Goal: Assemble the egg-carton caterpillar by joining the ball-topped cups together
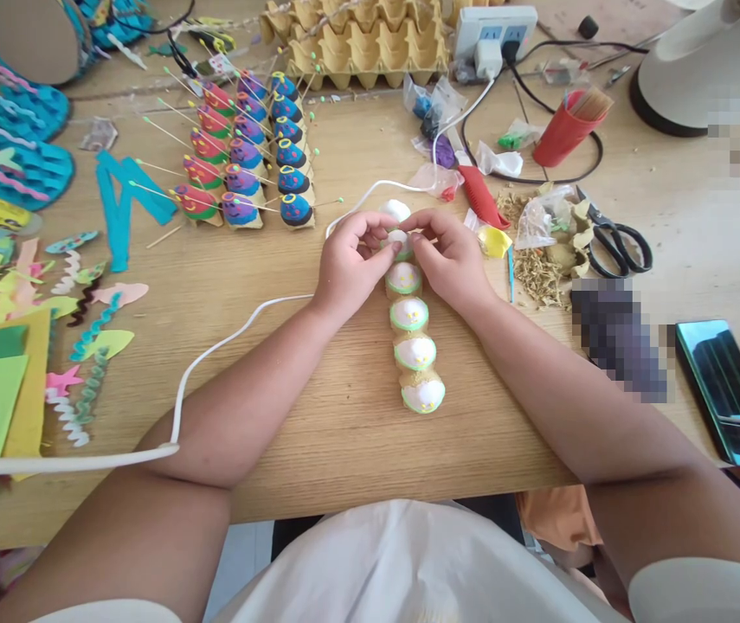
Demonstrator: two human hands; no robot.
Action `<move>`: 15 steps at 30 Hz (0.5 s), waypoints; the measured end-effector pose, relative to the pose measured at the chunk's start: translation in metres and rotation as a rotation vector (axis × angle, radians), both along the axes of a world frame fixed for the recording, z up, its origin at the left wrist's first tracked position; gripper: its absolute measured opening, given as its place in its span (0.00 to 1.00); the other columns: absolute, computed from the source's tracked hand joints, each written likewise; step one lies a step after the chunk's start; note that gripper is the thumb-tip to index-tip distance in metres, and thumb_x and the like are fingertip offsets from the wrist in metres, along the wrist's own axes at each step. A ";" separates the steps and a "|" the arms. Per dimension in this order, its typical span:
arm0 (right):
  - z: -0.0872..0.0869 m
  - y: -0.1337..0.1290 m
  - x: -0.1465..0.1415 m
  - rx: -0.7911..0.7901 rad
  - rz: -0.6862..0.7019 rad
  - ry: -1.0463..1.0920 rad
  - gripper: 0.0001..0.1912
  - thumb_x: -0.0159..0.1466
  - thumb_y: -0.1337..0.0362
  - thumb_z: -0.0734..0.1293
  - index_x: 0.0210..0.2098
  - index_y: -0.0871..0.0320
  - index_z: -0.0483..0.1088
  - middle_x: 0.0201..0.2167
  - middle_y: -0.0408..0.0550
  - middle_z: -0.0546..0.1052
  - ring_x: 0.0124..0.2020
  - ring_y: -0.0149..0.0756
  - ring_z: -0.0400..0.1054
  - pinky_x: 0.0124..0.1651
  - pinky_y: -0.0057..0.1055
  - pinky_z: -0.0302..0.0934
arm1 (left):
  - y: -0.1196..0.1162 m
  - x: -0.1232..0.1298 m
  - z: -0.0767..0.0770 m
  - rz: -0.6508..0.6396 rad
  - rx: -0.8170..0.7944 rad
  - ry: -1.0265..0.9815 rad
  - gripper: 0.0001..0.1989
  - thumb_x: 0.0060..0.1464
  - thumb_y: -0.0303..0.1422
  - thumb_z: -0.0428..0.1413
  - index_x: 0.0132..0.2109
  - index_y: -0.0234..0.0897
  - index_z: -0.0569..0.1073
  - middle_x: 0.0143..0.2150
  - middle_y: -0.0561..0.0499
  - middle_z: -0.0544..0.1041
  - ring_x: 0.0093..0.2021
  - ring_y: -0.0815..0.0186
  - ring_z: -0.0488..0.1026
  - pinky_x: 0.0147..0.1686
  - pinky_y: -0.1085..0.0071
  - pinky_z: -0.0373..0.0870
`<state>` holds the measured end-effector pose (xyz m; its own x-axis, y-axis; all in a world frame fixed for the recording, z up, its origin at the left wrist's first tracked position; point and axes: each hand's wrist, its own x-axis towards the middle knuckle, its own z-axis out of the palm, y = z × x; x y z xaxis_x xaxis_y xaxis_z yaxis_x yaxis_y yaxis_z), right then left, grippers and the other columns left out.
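Observation:
A strip of egg-carton cups runs away from me down the middle of the table. White, clay-like caps cover its bumps; the nearer ones show green rims and tiny yellow dots. Around the second cup from the far end, my left hand is closed, thumb and fingers pinching at its left side. My right hand is closed on the same cup from the right, its fingertips almost meeting the left ones. Between them the fingers partly cover that cup, and any small piece they pinch is hidden.
Painted egg-carton rows with pins stand at back left. Paper cut-outs lie left; a white cable crosses my left arm. Right are a yellow clay lump, scissors, a red cup and a phone.

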<state>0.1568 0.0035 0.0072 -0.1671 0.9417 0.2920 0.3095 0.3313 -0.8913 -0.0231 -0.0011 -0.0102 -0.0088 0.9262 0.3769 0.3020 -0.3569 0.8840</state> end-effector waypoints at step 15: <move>-0.003 0.003 0.005 0.024 -0.034 0.015 0.09 0.74 0.54 0.68 0.48 0.51 0.78 0.43 0.47 0.82 0.45 0.41 0.75 0.48 0.39 0.73 | 0.000 -0.002 0.001 0.005 0.021 -0.054 0.08 0.70 0.41 0.64 0.50 0.44 0.81 0.46 0.50 0.85 0.46 0.64 0.81 0.49 0.67 0.79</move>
